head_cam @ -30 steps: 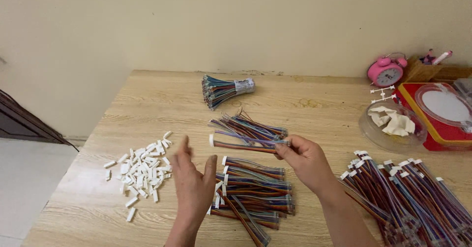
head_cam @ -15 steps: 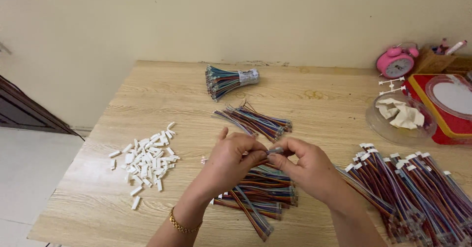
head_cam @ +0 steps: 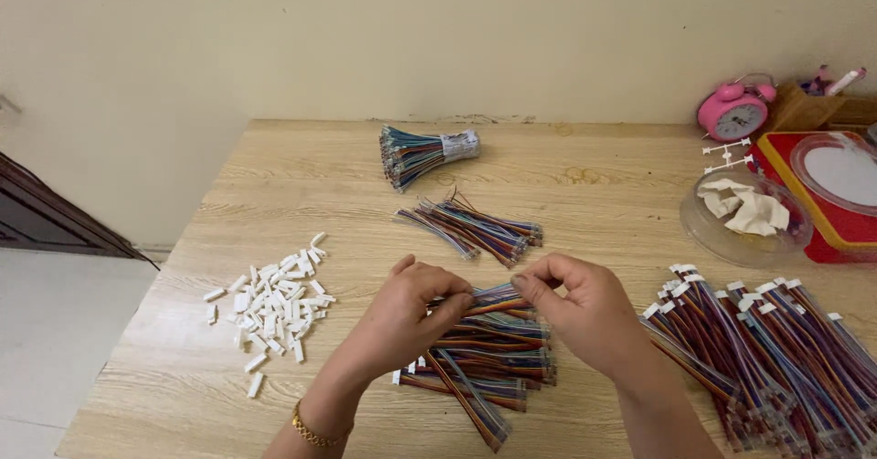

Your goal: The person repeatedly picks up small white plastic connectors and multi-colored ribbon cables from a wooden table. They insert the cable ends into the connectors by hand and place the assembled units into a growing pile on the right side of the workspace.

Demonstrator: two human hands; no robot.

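Ribbon cable [head_cam: 489, 300], light, limp and thin, is pinched above the near-centre cable pile [head_cam: 484, 363]: left hand [head_cam: 406, 317] closed on it, right hand [head_cam: 575, 308] closed on its other end; it is best gripped near the ends

Bare worktop [head_cam: 301, 180] runs along the far-left edge and down the left margin; open passage there. White connector housings [head_cam: 274, 308] scatter left of the left hand [head_cam: 402, 317], with a narrow bare lane between them. Both hands sit over the near wire pile [head_cam: 484, 368], blocking it from above. The loose wire bunch [head_cam: 470, 226] lies just beyond the hands, and the taped wire bundle [head_cam: 420, 153] farther back; clear strips separate each. Right side is crowded: large heap of wires [head_cam: 767, 349], clear dish [head_cam: 744, 226], red box [head_cam: 822, 185], pink alarm clock [head_cam: 734, 112]. The gap between heap and right hand [head_cam: 580, 308] looks narrow, possibly passable.
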